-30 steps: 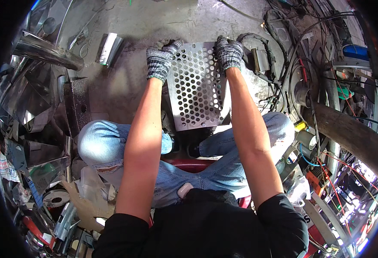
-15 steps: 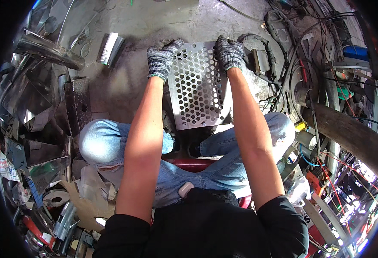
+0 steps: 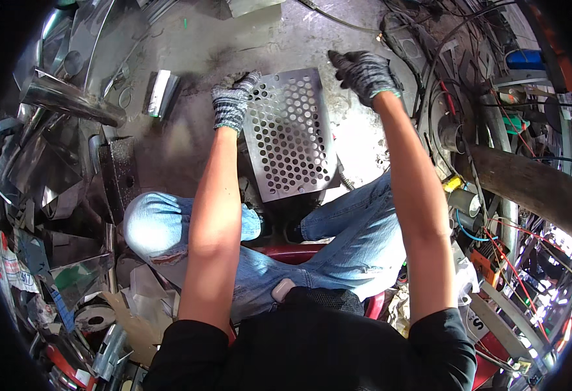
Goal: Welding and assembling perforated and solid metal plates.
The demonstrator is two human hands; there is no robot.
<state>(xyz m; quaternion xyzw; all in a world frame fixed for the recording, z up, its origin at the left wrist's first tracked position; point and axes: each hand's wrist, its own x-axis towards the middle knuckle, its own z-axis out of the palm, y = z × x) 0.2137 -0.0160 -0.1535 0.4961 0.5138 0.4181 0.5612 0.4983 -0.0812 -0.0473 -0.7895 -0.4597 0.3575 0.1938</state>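
A perforated metal plate, grey with rows of round holes, lies tilted in front of me between my knees. My left hand, in a grey-and-black knit glove, is closed on the plate's far left corner, thumb along the top edge. My right hand, in a matching glove, is apart from the plate, beyond its far right corner. Its fingers reach out to the left, spread, with nothing visible in them. The palm side is hidden, as is whatever lies beneath this hand.
Scrap sheet and a metal tube are heaped at the left. A small bright metal piece lies on the concrete floor. Black cables and a large brown pipe are at the right. I sit on a red seat.
My right hand has let go of the plate's right edge and moved right. The plate has turned slightly, its far edge shifting left with my left hand. My right knee has swung inward.
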